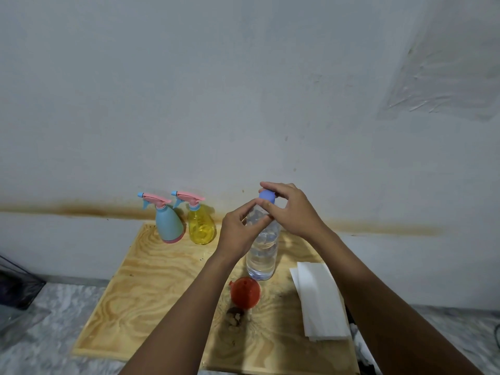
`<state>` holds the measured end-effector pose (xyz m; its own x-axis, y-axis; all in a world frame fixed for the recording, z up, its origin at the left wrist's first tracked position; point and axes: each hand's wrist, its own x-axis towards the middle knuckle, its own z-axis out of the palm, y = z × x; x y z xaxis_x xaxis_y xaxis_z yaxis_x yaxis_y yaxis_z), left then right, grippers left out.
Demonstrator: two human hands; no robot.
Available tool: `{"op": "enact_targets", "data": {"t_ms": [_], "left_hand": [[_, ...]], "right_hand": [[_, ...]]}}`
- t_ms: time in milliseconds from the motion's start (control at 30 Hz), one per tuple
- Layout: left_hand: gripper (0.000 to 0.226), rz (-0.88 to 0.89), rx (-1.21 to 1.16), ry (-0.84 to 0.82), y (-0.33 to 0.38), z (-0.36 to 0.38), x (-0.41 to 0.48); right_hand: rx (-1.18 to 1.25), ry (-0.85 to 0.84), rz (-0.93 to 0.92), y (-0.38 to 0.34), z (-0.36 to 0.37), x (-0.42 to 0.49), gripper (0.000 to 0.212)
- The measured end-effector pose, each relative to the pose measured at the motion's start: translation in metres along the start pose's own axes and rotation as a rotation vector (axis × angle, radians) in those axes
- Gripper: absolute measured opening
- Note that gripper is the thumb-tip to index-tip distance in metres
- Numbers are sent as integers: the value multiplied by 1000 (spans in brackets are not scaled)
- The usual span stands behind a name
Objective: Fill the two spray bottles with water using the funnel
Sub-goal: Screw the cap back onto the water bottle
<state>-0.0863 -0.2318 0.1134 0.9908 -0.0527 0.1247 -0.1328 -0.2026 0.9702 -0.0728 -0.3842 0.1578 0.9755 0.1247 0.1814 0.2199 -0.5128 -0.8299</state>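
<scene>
Clear water bottle (262, 253), holding water, stands upright mid-worktop (140, 280). Your right grip (290, 212) pinches its blue cap (266, 195); your left grip (238, 234) holds its neck. The red funnel (245, 292) lies just nearer. The blue spray bottle (169, 226) and yellow spray bottle (201, 226) stand side by side, heads on, at the far-left edge. Bare board lies near-left, and folded paper (322, 299) lies along the right edge.

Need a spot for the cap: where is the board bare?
Bare: the left half of the board, in front of the blue spray bottle, left of the funnel. Crowded: the right, around water bottle, funnel and white paper stack.
</scene>
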Motion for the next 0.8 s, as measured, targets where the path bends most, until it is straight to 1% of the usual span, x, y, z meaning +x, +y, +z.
{"op": "enact_targets", "data": {"t_ms": [100, 300, 400, 500, 600, 733, 800], "left_hand": [[46, -1, -3, -3, 0, 1, -1], [45, -9, 25, 18, -1, -1, -1], [53, 0, 3, 17, -1, 1, -1], [55, 5, 7, 10, 0, 2, -3], [50, 16, 43, -14, 0, 0, -5], [69, -22, 111, -139, -9, -16, -4], [72, -85, 112, -131, -18, -27, -8]], "right_hand": [[21, -9, 4, 0, -3, -1, 40], [21, 49, 9, -11, 9, -5, 26], [10, 70, 33, -11, 10, -5, 28], [7, 73, 42, -8, 10, -6, 32], [135, 89, 35, -1, 12, -9, 29], [278, 163, 101, 17, 18, -22, 32], [285, 153, 134, 26, 23, -32, 37]]}}
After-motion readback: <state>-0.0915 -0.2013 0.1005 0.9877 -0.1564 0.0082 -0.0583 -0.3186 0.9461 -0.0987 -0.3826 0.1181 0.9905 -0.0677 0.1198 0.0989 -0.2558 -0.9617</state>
